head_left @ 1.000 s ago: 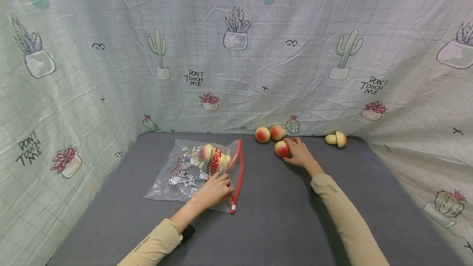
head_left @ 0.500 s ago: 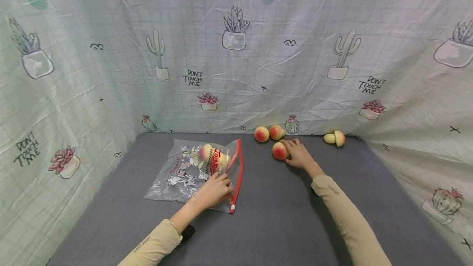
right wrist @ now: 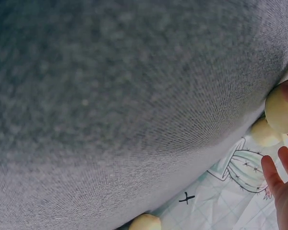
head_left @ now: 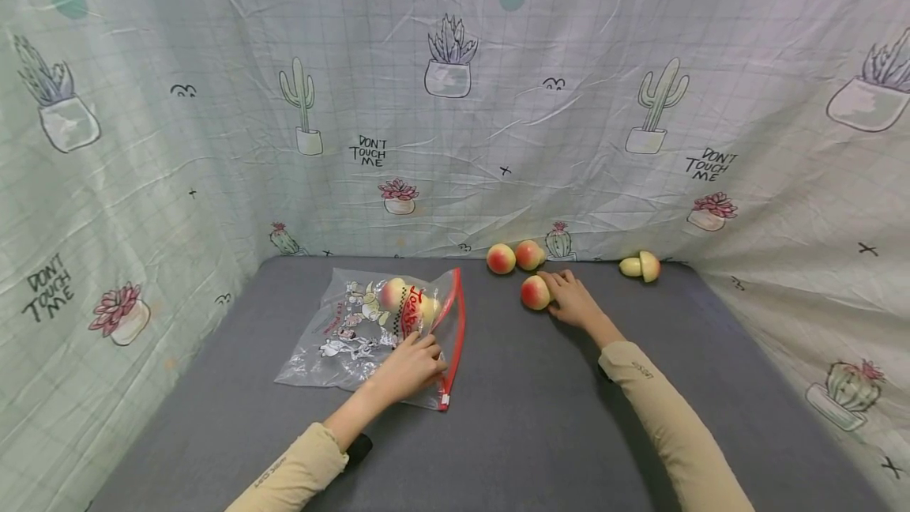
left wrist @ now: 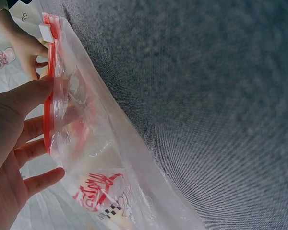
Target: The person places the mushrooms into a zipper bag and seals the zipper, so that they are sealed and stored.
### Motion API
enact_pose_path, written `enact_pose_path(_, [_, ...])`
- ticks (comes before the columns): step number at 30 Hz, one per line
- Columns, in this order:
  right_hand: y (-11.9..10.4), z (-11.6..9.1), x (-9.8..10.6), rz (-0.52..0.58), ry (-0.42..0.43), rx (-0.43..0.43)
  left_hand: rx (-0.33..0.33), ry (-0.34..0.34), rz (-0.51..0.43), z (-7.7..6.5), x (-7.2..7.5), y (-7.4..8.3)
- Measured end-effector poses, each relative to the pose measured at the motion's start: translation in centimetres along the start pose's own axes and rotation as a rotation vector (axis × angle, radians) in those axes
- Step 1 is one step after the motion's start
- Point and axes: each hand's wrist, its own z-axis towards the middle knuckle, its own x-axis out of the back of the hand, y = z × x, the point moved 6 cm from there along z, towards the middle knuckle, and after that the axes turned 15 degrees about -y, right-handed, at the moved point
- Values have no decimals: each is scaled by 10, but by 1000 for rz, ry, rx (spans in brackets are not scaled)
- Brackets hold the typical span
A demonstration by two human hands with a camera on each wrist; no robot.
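Note:
In the head view a clear plastic zip bag (head_left: pixel 313 358) with red and white prints lies on the left half of the table. Two red-and-yellow rounded pieces (head_left: pixel 392 294) show through it. My left hand (head_left: pixel 411 367) pinches the bag's red zip edge (left wrist: pixel 47 122), thumb on one side and fingers on the other. Farther right, my right hand (head_left: pixel 574 303) holds a red-and-yellow toy mushroom (head_left: pixel 535 292) by its near right side, cap facing left. Its pale yellow surface (right wrist: pixel 278 111) shows under the thumb in the right wrist view.
Two similar toy mushrooms (head_left: pixel 501 259) sit close together behind the right hand, by the curtain. Another toy mushroom (head_left: pixel 641 266) lies on its side at the back right. A patterned curtain (head_left: pixel 455 141) borders the grey table (head_left: pixel 512 433) behind and at both sides.
The mushroom at my right hand has shifted slightly left and nearer, turning its red cap more to the left. My left hand has stayed on the bag's edge.

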Motion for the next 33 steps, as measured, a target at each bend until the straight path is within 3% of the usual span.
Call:
enact_pose_path(6, [1, -5, -1, 17, 133, 95, -3, -13, -21, -1, 1, 1])
enact_pose_path(8, [3, -6, -3, 24, 142, 106, -4, -16, -20, -1, 1, 1])
enact_pose_path(12, [3, -5, -4, 37, 139, 90, -3, -19, -8, -1, 1, 1])
enact_pose_path(21, [-1, -7, -2, 33, 30, -35, -8, -5, -19, 0, 0, 1])
enact_pose_path(33, [-12, -8, 2, 73, 4, -10, 3, -14, -11, -1, -1, 0])
